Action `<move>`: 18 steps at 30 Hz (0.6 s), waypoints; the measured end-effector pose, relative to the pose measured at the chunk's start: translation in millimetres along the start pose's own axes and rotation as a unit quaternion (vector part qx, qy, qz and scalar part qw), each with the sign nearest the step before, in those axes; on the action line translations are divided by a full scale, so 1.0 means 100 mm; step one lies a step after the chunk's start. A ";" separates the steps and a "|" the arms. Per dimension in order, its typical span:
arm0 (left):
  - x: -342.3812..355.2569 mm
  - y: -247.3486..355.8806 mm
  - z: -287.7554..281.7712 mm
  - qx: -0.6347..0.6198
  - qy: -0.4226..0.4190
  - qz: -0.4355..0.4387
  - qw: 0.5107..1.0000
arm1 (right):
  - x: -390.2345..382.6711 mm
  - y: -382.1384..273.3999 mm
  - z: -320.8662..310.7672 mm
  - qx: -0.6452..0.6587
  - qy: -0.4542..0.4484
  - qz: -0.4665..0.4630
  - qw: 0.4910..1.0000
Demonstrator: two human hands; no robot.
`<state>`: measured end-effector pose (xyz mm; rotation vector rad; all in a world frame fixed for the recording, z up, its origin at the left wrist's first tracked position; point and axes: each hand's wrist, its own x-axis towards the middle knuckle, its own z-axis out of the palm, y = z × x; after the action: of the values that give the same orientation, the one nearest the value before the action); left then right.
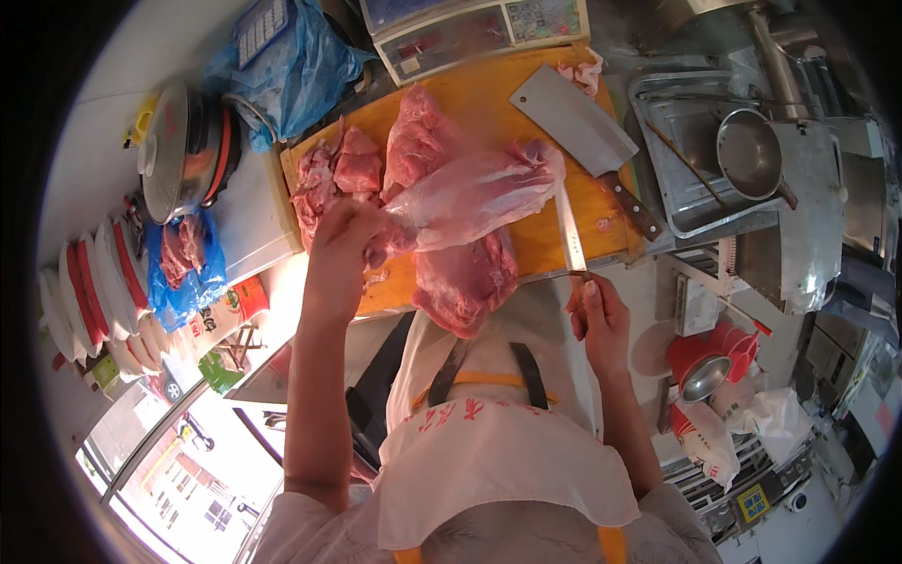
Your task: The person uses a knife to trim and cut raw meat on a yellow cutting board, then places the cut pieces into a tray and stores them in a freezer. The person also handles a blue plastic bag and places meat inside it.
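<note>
A large shank of raw meat (479, 195) with pale membrane lies across the wooden cutting board (601, 202). At its left, bony end, my left hand (346, 235) is closed on it. My right hand (598, 318) grips a narrow knife (569, 226) by the handle, at the board's near edge. The blade points away from me, its upper part next to the shank's right end. Under and around the shank lie more raw pieces: a thick cut (467, 282) hanging over the near edge, another piece (418, 132) behind, and smaller chunks (358, 162) at the left.
A cleaver (575, 117) lies on the board's far right, beside meat scraps (584, 72). Behind stands a scale (479, 33). To the right, a metal tray (691, 141) holds a saucepan (749, 153). On the left are a lidded pan (183, 150) and a blue bag (301, 80).
</note>
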<state>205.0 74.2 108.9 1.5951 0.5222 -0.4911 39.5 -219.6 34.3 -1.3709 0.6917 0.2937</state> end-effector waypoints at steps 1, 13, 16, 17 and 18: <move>0.02 0.10 0.10 0.052 -0.016 0.027 0.998 | -0.03 -0.01 0.01 0.005 0.021 0.001 1.000; 1.65 0.53 1.36 0.538 -0.131 0.201 0.808 | -0.13 -0.01 -0.31 0.068 0.090 -0.028 0.993; 1.81 0.53 1.43 0.478 -0.146 0.260 0.826 | -0.06 -0.01 -0.44 0.071 0.090 -0.026 0.993; 1.83 0.52 1.46 0.502 -0.132 0.263 0.813 | -0.04 -0.02 -0.48 0.069 0.091 -0.025 0.993; 1.85 0.52 1.49 0.526 -0.116 0.265 0.800 | -0.03 -0.02 -0.51 0.070 0.090 -0.027 0.993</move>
<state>383.7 -69.8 28.1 2.5675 -0.5230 -0.5619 24.1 -268.6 35.0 -1.2889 0.8074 0.0776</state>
